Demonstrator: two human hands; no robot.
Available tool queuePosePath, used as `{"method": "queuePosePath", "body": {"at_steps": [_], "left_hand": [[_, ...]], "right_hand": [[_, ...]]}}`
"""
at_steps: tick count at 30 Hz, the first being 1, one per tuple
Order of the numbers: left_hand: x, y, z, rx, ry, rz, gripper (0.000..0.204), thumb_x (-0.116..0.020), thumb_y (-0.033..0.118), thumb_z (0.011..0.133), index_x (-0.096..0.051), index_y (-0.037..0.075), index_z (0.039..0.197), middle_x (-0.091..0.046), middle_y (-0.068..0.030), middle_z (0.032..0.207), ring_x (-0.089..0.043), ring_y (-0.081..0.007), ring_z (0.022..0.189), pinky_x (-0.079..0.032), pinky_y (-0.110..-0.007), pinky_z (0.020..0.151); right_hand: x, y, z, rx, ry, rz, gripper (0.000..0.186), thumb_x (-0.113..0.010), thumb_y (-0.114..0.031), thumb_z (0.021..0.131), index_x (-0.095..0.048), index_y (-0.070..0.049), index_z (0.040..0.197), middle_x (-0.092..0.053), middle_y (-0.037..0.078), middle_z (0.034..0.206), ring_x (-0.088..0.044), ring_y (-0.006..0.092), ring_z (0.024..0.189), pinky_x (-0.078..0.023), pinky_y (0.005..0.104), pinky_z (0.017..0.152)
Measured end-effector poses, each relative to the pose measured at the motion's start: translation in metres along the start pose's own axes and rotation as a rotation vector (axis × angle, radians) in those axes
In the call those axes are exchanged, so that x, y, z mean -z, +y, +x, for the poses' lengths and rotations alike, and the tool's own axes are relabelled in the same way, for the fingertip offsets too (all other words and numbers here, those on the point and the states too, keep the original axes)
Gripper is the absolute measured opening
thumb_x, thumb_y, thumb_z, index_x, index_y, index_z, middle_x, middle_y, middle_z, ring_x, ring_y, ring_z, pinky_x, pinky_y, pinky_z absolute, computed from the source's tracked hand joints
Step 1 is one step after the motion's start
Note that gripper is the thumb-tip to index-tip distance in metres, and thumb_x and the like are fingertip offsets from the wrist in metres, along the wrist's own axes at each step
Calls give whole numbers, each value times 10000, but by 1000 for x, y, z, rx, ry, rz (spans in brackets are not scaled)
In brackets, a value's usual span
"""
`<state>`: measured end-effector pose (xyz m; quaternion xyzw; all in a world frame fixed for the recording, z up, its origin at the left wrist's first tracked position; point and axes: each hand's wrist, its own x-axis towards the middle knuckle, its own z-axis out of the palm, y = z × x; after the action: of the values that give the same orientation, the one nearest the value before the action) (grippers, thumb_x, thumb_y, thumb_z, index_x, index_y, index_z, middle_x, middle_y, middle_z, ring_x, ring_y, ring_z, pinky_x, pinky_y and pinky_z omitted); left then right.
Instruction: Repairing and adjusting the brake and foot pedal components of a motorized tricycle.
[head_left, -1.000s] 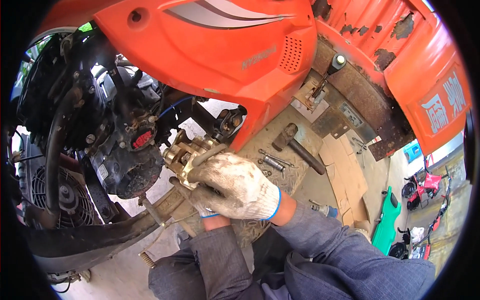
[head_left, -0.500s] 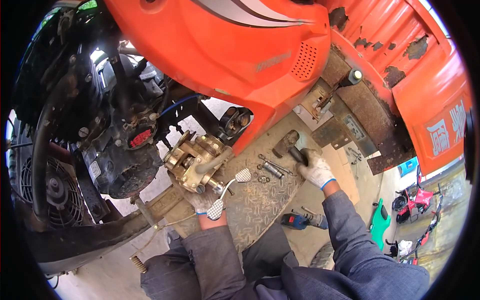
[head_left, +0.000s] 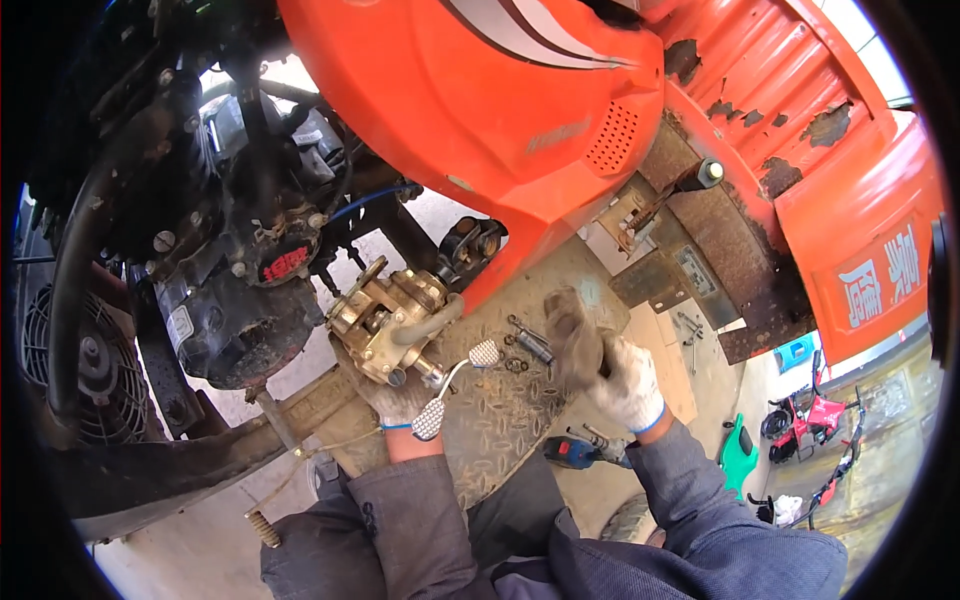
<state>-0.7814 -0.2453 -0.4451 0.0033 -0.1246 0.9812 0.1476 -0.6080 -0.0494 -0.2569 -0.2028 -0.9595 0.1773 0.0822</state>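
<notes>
Left of frame centre: brass-coloured housing (head_left: pixel 385 320), with double-ended foot pedal (head_left: pixel 430 417) slanting lower left to upper right. Beneath and nearest: gloved left hand (head_left: pixel 400 402), finger state indeterminable. Rightward: blurred hammer (head_left: pixel 572 345), clamped in fingers of gloved right hand (head_left: pixel 628 382), head leftward.

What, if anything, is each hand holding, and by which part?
The right hand grips a motion-blurred hammer, apparently by its handle. The left hand is partly hidden beneath a brass-coloured assembly; its hold cannot be told.
</notes>
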Motion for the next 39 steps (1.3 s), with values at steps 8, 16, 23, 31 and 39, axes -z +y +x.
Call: {"method": "queuePosePath", "body": {"at_steps": [8, 16, 23, 31, 39], "left_hand": [[1, -3, 4, -17, 162, 296, 731, -391, 639, 1118, -412, 129, 1641, -456, -185, 1640, -465, -415, 1489, -413, -586, 1254], [6, -1, 1, 25, 224, 76, 647, -378, 565, 1146, -441, 127, 1619, -505, -134, 1623, -526, -357, 1450, -471, -513, 1217], [9, -3, 14, -65, 84, 558, 550, -433, 433, 1151, -426, 84, 1575, -521, -141, 1578, -559, -296, 1420, -516, -471, 1184], [-13, 2, 12, 26, -31, 74, 522, -526, 344, 1133, -435, 79, 1573, -599, -158, 1500, -627, -306, 1349, -571, -493, 1128], [-13, 1, 18, 79, -59, 352, 682, -272, 577, 1150, -396, 125, 1646, -468, -171, 1642, -480, -359, 1501, -416, -530, 1264]], "right_hand": [[-3, -89, 46, 625, 47, -266, 468, -795, -228, 708, -709, -10, 1113, -705, 181, 890, -716, 400, 817, -585, 481, 714], [23, -116, 45, 751, 74, -307, 499, -817, -191, 706, -717, -35, 1168, -732, 147, 947, -730, 367, 855, -595, 492, 767], [35, -114, 56, 653, 136, -448, 535, -822, -260, 778, -683, -16, 1234, -742, 175, 1002, -736, 381, 869, -600, 466, 762], [45, -125, 63, 733, -62, -538, 394, -796, -262, 808, -671, -52, 1118, -700, 144, 840, -714, 375, 787, -578, 478, 689], [61, -135, 50, 713, -105, -555, 364, -796, -308, 857, -668, -57, 1087, -689, 125, 835, -718, 359, 786, -579, 465, 687]]}}
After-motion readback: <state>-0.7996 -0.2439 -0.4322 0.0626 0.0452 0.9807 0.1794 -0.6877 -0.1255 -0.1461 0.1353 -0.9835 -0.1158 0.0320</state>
